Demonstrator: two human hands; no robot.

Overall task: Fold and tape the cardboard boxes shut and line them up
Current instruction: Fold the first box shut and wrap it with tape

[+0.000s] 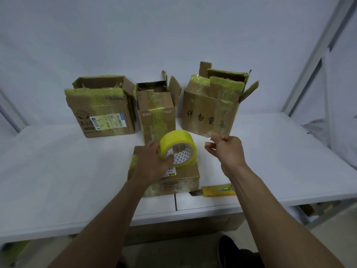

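Along the table's (pixel 58 161) back edge, three boxes (pixel 156 113) are left open, untaped. Near the front edge, the roll (pixel 178 147) is gripped by the left hand (pixel 152 163) over a folded box (pixel 179 178). The tape end (pixel 209 139) seems pinched by the right hand (pixel 226 149).

White table (pixel 270 151) across the middle of the frame, reaching from the left edge to the right. Thin dark seam (pixel 175 202) in its top, lower centre, running back from the front edge. Yellow utility knife (pixel 218 191) flat on the tabletop, lower centre-right, just right of the seam and near the front edge, blade end pointing left. Plain pale wall (pixel 173 35) filling the upper half. Grey metal frame (pixel 316 60) slanting down the upper right, beside the table's far right corner. Brown board (pixel 183 229) beneath the tabletop, bottom centre. Dark shoe (pixel 227 248) on the floor (pixel 170 254), bottom centre-right.
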